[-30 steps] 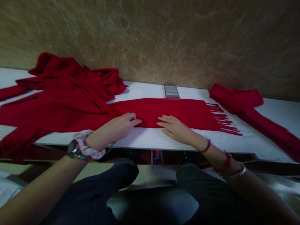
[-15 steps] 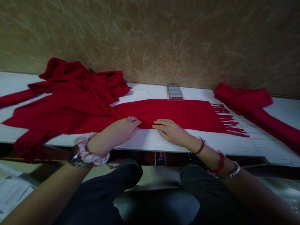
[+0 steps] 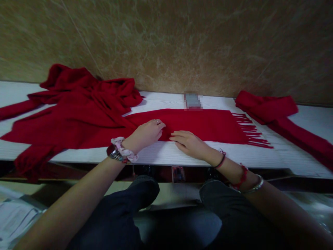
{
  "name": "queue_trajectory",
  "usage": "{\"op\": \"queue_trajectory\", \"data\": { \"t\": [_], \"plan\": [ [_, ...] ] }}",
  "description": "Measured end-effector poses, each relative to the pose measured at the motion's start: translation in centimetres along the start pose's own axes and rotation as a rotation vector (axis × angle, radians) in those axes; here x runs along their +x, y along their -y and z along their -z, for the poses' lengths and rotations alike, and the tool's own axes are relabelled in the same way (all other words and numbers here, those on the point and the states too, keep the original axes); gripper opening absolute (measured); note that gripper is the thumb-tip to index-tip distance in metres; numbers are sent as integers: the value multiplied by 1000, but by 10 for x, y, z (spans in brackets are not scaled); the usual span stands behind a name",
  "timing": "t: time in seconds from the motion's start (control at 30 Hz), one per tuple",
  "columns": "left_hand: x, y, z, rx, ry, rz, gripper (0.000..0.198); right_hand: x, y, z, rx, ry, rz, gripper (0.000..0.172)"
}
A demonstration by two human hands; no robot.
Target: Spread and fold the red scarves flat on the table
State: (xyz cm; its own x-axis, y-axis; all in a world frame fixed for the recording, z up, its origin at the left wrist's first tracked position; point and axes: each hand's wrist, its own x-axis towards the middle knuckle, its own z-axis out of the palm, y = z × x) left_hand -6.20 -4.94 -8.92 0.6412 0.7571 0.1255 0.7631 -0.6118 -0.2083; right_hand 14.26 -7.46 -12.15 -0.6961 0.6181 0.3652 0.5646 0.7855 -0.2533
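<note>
A long red scarf [image 3: 205, 125] with a fringed right end lies spread flat across a white table [image 3: 166, 155]. My left hand [image 3: 147, 133] rests on the scarf's near edge with its fingers curled down onto the cloth, a ring on one finger. Just to its right, my right hand [image 3: 188, 143] lies flat with fingers stretched out, pressing the near edge of the scarf against the table. The scarf's left part runs into a bunched heap of red cloth [image 3: 75, 107].
A second red scarf [image 3: 275, 114] lies folded at the right end of the table, against the marbled brown wall [image 3: 182, 45]. A small blurred object [image 3: 192, 100] sits at the table's back edge. My knees in dark trousers show below the table.
My left hand has slid to the right and a little farther onto the scarf, closing the gap to my right hand. The right hand has stayed almost in place.
</note>
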Motion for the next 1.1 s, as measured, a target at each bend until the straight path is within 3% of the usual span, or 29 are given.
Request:
{"op": "queue_trajectory", "data": {
  "t": [0.1, 0.27, 0.33, 0.47, 0.7, 0.8, 0.93, 1.0, 1.1],
  "plan": [
    [13, 13, -3, -6, 19, 84, 34, 0, 0, 0, -8, -3, -4, 31],
    [30, 21, 8, 51, 194, 338, 40, 0, 0, 0, -16, -1, 6, 30],
    [37, 15, 8, 25, 199, 282, 37, 0, 0, 0, -24, -1, 8, 30],
    [49, 7, -1, -83, 147, 33, 38, 0, 0, 0, -29, -5, 10, 29],
    [60, 17, 4, -31, 255, 381, 42, -1, 0, -1, -21, -15, 19, 30],
    [62, 16, 8, -20, 236, 412, 40, 0, 0, 0, -20, -9, 13, 30],
    [66, 28, 4, -45, 120, 474, 44, 0, 0, 1, -11, -1, 16, 30],
    [69, 40, -2, -74, 137, 489, 48, 0, 1, 1, -10, 0, 17, 30],
    [74, 54, -7, -114, 172, 405, 47, -1, 1, 1, -10, -5, 17, 30]
  ]
}}
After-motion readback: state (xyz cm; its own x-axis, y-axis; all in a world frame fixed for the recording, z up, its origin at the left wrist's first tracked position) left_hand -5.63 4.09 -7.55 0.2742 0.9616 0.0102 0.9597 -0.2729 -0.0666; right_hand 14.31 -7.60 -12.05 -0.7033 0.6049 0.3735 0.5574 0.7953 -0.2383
